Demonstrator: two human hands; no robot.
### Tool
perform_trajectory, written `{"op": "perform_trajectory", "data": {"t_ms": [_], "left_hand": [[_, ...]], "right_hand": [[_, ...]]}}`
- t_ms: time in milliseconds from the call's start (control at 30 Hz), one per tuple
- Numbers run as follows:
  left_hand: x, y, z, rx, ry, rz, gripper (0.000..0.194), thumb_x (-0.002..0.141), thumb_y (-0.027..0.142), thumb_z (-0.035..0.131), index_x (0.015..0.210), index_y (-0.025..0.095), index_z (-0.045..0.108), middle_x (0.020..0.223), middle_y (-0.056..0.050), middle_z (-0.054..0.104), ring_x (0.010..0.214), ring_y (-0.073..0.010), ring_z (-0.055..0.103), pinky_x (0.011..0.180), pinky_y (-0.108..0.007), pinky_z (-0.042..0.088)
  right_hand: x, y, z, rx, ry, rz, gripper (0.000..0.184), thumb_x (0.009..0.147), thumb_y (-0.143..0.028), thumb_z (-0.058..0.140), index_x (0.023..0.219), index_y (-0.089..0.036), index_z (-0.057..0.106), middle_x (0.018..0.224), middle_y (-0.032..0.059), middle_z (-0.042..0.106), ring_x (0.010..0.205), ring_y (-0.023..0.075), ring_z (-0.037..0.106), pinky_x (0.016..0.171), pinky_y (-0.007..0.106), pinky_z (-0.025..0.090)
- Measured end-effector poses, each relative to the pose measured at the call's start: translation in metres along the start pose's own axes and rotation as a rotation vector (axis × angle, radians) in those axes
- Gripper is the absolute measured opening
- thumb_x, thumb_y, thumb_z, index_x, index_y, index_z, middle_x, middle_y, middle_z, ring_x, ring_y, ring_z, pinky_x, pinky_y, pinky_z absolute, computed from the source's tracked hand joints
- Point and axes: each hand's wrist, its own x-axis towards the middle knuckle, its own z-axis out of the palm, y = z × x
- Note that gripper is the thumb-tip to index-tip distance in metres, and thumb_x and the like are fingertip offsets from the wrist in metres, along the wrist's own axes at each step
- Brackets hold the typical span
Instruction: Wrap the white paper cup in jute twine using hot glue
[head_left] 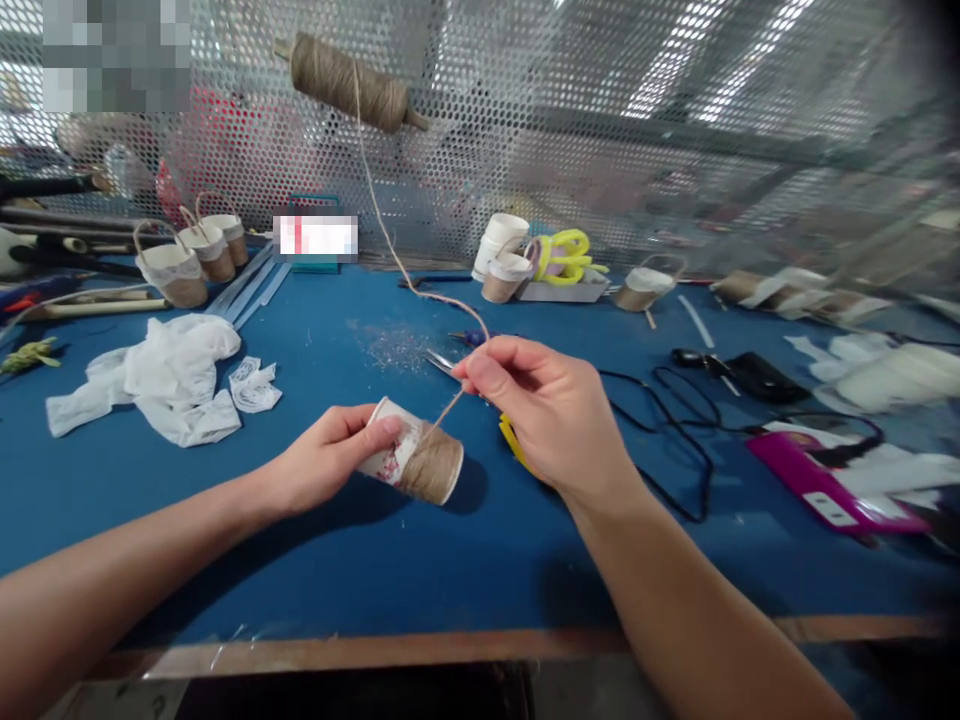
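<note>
My left hand grips a paper cup lying tilted above the blue table, its base end toward the right. Brown twine is wound round the lower half of the cup; the upper part is white with a small red pattern. Between thumb and fingers, my right hand pinches the twine's free run, which stretches taut from the cup. From there the strand climbs to a twine spool mounted on the mesh panel. Scissors with yellow handles lie partly hidden under my right hand.
Small twine-wrapped cups with handles stand at the back left, others at back centre and right. White lace lies on the left. A magenta device and black cables occupy the right. A perforated metal panel rises behind the table.
</note>
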Motion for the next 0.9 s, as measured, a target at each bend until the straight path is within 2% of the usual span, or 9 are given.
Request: {"op": "perform_trajectory", "data": {"t_ms": [133,333,533,900], "left_hand": [[0.000,0.002,0.001,0.065,-0.020,-0.002,0.029,0.077,0.038,0.052,0.079,0.011,0.059,0.064,0.001,0.054,0.057,-0.0088,0.045,0.058,-0.020,0.038],[-0.006,0.003,0.004,0.188,-0.094,0.071,0.026,0.082,0.033,0.045,0.081,0.011,0.059,0.068,0.000,0.055,0.061,-0.0099,0.046,0.062,-0.021,0.040],[-0.010,0.001,0.003,0.272,-0.112,0.149,0.029,0.084,0.034,0.042,0.085,0.011,0.060,0.072,-0.002,0.057,0.063,-0.0114,0.047,0.062,-0.022,0.042],[-0.013,0.006,0.005,0.361,-0.120,0.243,0.028,0.084,0.031,0.041,0.071,0.011,0.057,0.062,0.000,0.052,0.057,-0.0100,0.043,0.055,-0.020,0.040]], "right_hand": [[-0.002,-0.002,-0.002,-0.138,0.008,-0.019,0.019,0.077,-0.036,0.054,0.068,-0.020,0.060,0.065,-0.0002,0.060,0.062,0.0120,0.053,0.059,0.025,0.043],[0.000,0.005,0.002,-0.141,-0.022,0.045,0.020,0.076,-0.035,0.055,0.068,-0.017,0.060,0.063,0.0005,0.060,0.061,0.0122,0.054,0.057,0.025,0.042],[0.001,0.010,0.004,-0.154,-0.049,0.101,0.021,0.076,-0.035,0.056,0.069,-0.016,0.061,0.063,0.0008,0.061,0.059,0.0119,0.053,0.055,0.024,0.041],[-0.001,0.014,0.009,-0.139,-0.140,0.143,0.024,0.077,-0.038,0.053,0.070,-0.015,0.060,0.066,0.0015,0.061,0.059,0.0115,0.052,0.057,0.025,0.041]]}}
